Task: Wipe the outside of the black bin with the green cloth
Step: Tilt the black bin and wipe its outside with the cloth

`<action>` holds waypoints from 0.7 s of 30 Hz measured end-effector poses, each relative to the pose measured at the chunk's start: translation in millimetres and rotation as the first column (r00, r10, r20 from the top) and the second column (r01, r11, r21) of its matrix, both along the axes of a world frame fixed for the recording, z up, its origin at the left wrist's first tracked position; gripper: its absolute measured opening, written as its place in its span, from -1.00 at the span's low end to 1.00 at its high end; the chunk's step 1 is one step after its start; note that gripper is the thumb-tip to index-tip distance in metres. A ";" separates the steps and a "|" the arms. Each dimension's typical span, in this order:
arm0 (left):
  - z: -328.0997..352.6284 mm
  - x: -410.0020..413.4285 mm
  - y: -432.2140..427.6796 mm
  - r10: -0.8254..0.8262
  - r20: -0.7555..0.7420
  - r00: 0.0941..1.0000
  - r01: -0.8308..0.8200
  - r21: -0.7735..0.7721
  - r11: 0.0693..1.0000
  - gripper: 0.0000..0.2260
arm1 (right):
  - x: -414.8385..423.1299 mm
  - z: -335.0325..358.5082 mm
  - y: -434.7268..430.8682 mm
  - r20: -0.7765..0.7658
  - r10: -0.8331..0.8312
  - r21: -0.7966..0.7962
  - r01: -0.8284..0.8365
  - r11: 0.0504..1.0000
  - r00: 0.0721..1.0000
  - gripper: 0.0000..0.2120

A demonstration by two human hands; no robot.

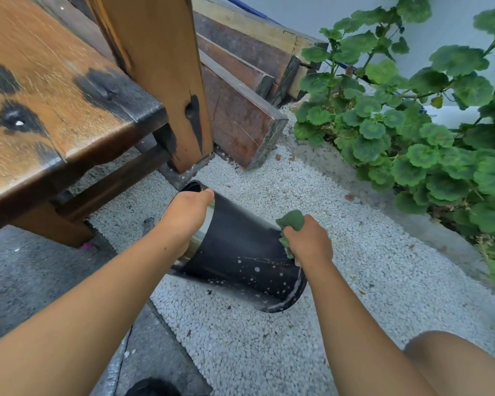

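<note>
The black bin (240,252) lies tipped on the white gravel (269,352) near the wooden table (55,95) leg's foot — left hand (187,215) gripping its far rim, right hand (309,241) clutching the bunched green cloth (292,221) against its side.

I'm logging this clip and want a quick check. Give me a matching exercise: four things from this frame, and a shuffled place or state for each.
Things:
1. black bin
2. green cloth
3. left hand
4. leafy plant

Places or states:
A. bunched in the right hand
B. tipped over on the white gravel
C. growing along the right side
D. holding the bin's open end

Pairs: 1-B, 2-A, 3-D, 4-C
</note>
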State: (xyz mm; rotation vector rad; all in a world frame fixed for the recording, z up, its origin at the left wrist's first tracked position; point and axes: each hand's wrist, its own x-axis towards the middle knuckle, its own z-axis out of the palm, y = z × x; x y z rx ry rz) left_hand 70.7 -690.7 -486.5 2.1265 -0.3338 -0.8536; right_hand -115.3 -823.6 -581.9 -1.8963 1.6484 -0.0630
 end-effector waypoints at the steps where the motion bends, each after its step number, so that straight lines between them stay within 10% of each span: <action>1: 1.4 -0.4 -0.9 0.002 -0.009 1.000 -0.002 -0.003 1.000 -0.74 | 0.2 -0.1 0.2 0.014 -0.007 0.002 0.007 1.000 1.000 -0.75; 8: 20.2 11.8 27.5 -0.446 -0.306 0.841 0.372 -0.271 0.888 -0.53 | -12.3 -5.7 2.4 0.099 -0.116 0.059 0.111 0.992 0.988 -0.81; 12: 14.1 7.7 35.2 -0.673 -0.084 0.735 0.649 -0.196 0.735 -0.73 | -26.0 -10.9 1.0 0.154 -0.189 0.103 0.175 0.979 0.970 -0.81; 17: 1.6 -9.7 30.9 -0.510 0.326 0.796 0.574 -0.139 0.807 -0.59 | -23.9 2.1 1.1 0.301 -0.270 0.092 0.254 0.963 0.914 -0.82; 21: -3.0 -5.1 25.1 -0.375 0.331 0.866 0.448 -0.181 0.876 -0.58 | -2.9 42.0 10.1 0.489 -0.198 -0.011 0.233 0.972 0.849 -0.89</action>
